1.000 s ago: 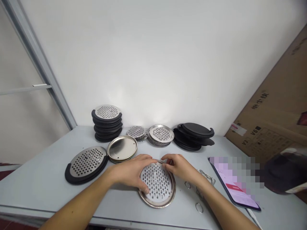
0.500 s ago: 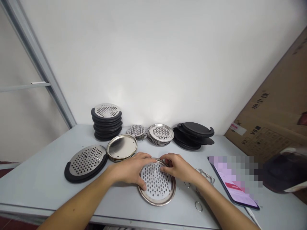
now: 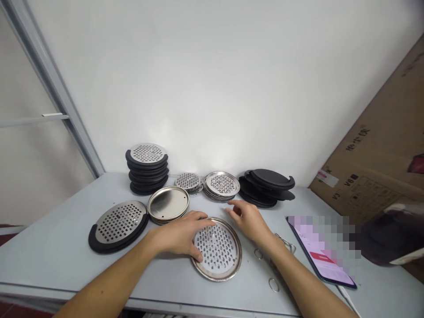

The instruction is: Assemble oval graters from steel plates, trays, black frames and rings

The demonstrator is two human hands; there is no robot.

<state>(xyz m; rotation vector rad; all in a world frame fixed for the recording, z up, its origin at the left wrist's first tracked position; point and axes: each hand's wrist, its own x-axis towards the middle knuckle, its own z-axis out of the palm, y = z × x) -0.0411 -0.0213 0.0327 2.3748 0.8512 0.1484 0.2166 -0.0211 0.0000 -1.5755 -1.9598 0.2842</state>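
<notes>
A round metal grater disc (image 3: 220,254) lies on the table in front of me, its holed face set inside a raised metal rim. My left hand (image 3: 180,234) grips its left side, the thumb on the lower left rim and the fingers over the top. Just off the disc's upper right edge is my right hand (image 3: 253,221), fingers apart and slightly bent, with nothing in them. Behind it stands a stack of rimmed grater discs (image 3: 221,184). Beside that are small perforated discs (image 3: 187,181). Shallow metal pans (image 3: 168,204) sit stacked near my left hand.
At left lies a perforated plate in a black holder (image 3: 117,223); a stack of black holders (image 3: 148,170) stands behind. More black parts (image 3: 270,181) are back right. Metal rings (image 3: 274,285), a phone (image 3: 326,256) and a cardboard box (image 3: 374,154) are on the right.
My right hand has come off the grater disc and moved slightly up and right, toward the back stack. My left hand stays on the disc.
</notes>
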